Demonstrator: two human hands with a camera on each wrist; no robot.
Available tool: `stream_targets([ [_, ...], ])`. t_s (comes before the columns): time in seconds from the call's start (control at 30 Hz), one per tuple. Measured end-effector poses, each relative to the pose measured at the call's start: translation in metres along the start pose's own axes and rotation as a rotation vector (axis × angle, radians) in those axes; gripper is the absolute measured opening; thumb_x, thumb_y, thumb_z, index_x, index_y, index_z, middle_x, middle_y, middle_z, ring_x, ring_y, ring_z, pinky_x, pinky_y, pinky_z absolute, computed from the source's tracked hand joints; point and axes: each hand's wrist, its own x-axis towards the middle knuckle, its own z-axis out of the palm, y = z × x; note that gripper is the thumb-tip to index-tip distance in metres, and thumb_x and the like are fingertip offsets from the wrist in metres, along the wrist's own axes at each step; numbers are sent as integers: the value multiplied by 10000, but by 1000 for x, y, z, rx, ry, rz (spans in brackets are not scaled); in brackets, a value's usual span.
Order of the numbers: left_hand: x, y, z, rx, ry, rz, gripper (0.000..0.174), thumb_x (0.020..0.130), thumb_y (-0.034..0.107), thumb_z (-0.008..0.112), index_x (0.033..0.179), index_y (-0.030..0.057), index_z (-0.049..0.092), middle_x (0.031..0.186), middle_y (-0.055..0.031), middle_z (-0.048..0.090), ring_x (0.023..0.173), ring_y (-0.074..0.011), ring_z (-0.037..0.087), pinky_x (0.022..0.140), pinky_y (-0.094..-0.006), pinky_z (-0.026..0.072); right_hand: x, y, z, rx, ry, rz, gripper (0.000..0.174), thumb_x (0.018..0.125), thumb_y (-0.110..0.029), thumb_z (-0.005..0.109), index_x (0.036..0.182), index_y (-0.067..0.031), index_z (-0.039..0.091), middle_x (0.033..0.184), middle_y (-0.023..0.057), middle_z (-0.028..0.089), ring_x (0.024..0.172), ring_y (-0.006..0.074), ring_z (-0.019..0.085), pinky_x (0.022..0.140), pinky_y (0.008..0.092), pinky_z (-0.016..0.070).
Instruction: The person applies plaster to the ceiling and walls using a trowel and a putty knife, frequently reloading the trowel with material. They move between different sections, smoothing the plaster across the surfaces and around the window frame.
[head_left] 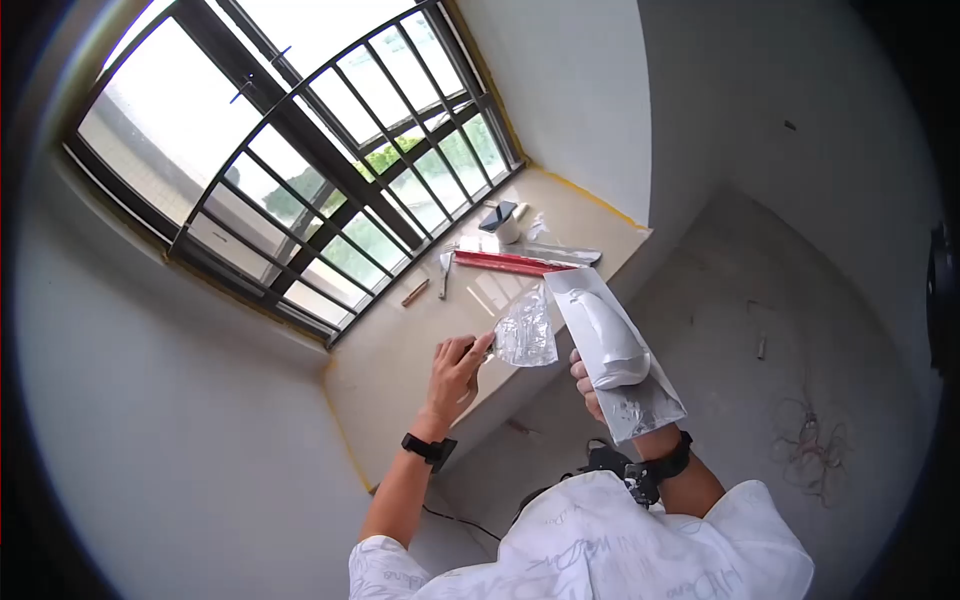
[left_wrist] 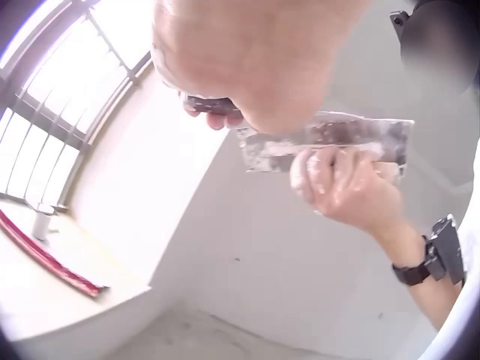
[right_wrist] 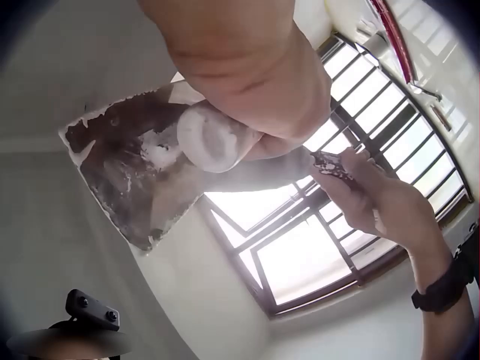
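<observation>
Gripping the scraper [head_left: 527,332], the left hand [head_left: 460,368] hides its handle [right_wrist: 334,166] (dark) — mostly.

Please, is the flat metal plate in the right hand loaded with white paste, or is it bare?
Loaded: the head view shows a thick white mound on the plate, above the right hand.

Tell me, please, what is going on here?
A person holds a scraper in the left hand and, by a handle underneath, a flat trowel in the right hand. White paste lies heaped on the trowel. The scraper is close beside it; I cannot tell whether they touch. A red bar lies on the window sill.
</observation>
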Motion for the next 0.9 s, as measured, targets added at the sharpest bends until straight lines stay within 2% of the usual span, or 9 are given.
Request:
stream_targets([
  [0.07,-43,-46,-15,83,-73,-116,515,802,-71,617,1287,100,603,1021,-121,609,925,-317,589,811,-411,461,-6,21,9,-101,30,-12,499,947,-380,587,1203,33,475,907,57,546,730,137,555,642,281,495],
  [0.1,-31,-73,43,-73,83,-252,483,828,-70,598,1284,90,602,993,-153,622,874,-353,596,770,-411,476,6,-23,15,-211,29,-56,499,947,-380,587,1203,33,475,907,57,546,730,137,555,642,281,495],
  [0.17,-74,-135,10,-127,233,-523,402,873,-41,567,1263,48,601,980,-198,628,880,-375,606,799,-405,486,36,-9,15,-259,57,-230,457,943,-363,600,1170,21,501,886,47,556,730,136,563,633,269,492],
  [0.27,-149,-146,-49,-266,391,-855,377,935,14,533,1308,-37,556,854,-39,591,734,-152,522,682,-302,448,21,9,-23,-137,-27,-217,423,927,-349,629,1148,-5,521,885,38,569,744,133,578,651,270,500],
  [0.37,-166,-187,-80,-329,539,-959,384,950,27,521,1328,-39,546,823,-5,549,709,-96,466,645,-254,415,48,20,-22,-219,-134,-276,353,932,-292,631,1145,-30,528,904,34,570,776,131,584,703,283,510],
  [0.53,-154,-313,-41,-450,584,-1046,395,959,65,538,1341,-37,537,802,-4,545,701,-106,468,659,-265,420,107,16,-14,-324,-24,-836,312,931,-288,638,1087,-44,523,947,47,559,887,148,574,793,289,497],
  [0.67,-30,-422,-97,-482,466,-880,362,949,110,580,1288,-19,575,899,-68,562,801,-135,495,727,-290,439,166,79,186,-103,-627,-451,272,890,-208,670,1084,-58,551,970,35,570,933,151,567,855,312,465],
  [0.77,82,-484,-178,-748,192,-809,297,949,54,526,1229,-4,606,756,-9,591,606,-91,533,555,-248,423,201,80,280,-536,-365,-1074,270,893,-284,676,1122,-155,613,1090,14,644,1008,192,599,893,418,455],
  [0.9,194,-538,-226,-807,190,-515,100,989,117,541,1040,90,622,713,59,477,582,-34,400,499,-210,317,235,121,402,-656,-258,-1241,289,937,-189,612,1207,-90,580,1198,87,610,1105,241,583,1010,473,423],
])
